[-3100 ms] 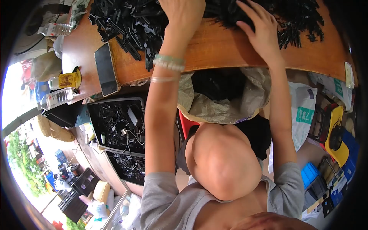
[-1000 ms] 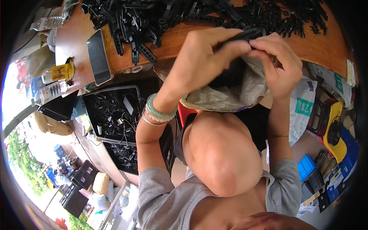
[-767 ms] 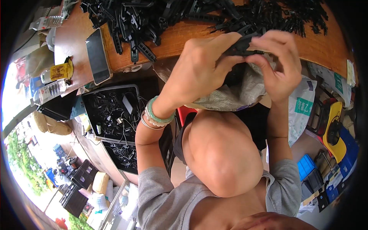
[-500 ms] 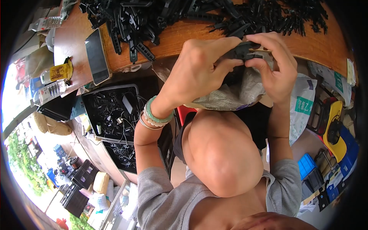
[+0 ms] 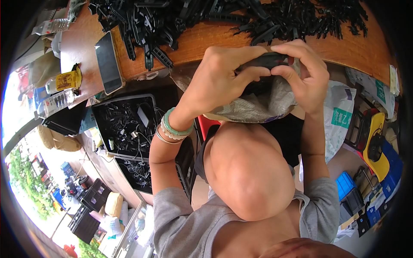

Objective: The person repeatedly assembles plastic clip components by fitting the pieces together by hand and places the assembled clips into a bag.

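Above the open mouth of a woven sack (image 5: 254,109), both hands hold a black plastic part (image 5: 266,61) between them. My left hand (image 5: 230,71), with bracelets on its wrist, pinches the part's left end between thumb and fingers. The right end is gripped by my right hand (image 5: 306,75), thumb below and fingers above. Fingers cover much of the part, so its full shape is hidden. Just beyond the hands, a heap of black plastic parts (image 5: 148,26) lies on the wooden table (image 5: 193,45), with another pile of smaller black pieces (image 5: 318,19) to the right.
A phone (image 5: 109,64) lies near the table's left edge, by plastic bottles (image 5: 58,101). Left of my legs are black crates (image 5: 124,124) full of small black pieces and cables. White printed sacks (image 5: 340,116) and a yellow plastic object (image 5: 375,148) stand to the right.
The hands have come slightly closer together, and the right hand has shifted a little left. The black part has turned, showing a smoother side now.
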The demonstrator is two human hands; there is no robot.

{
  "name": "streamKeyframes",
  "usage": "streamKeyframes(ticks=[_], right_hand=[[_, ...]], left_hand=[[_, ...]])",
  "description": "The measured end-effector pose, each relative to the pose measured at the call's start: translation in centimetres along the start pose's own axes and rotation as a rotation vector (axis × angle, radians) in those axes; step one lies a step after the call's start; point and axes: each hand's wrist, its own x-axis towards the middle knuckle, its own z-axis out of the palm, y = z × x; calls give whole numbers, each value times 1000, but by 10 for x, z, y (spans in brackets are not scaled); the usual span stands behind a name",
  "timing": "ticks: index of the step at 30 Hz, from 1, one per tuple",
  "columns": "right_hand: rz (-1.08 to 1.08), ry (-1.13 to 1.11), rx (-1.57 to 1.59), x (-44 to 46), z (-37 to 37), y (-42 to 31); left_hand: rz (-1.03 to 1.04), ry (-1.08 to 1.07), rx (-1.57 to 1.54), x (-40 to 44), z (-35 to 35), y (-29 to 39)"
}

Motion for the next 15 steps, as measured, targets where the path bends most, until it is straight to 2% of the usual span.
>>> streamKeyframes(ticks=[3, 5, 6, 7, 8, 9, 11, 12, 14, 15], right_hand=[[92, -41, 37, -9, 1, 4], [122, -52, 45, -13, 1, 6], [125, -132, 41, -13, 0, 7], [128, -213, 39, -14, 0, 8], [87, -171, 69, -12, 4, 11], [87, -169, 69, -8, 5, 16], [-200, 69, -392, 3, 8, 28], [-215, 69, -478, 7, 8, 32], [-236, 89, -561, 10, 6, 36], [-250, 105, -642, 11, 5, 38]], left_hand=[[-48, -38, 38, -3, 1, -6], [161, -59, 181, -4, -2, -8], [162, -58, 181, -2, -6, -11], [267, 3, 242, 2, -12, -15], [372, 63, 302, 8, -16, -20], [373, 62, 302, 15, -18, -28], [403, 355, 706, 29, -22, -42], [408, 358, 706, 35, -22, -42], [464, 349, 1011, 48, -20, -40], [465, 350, 1010, 49, -20, -42]])
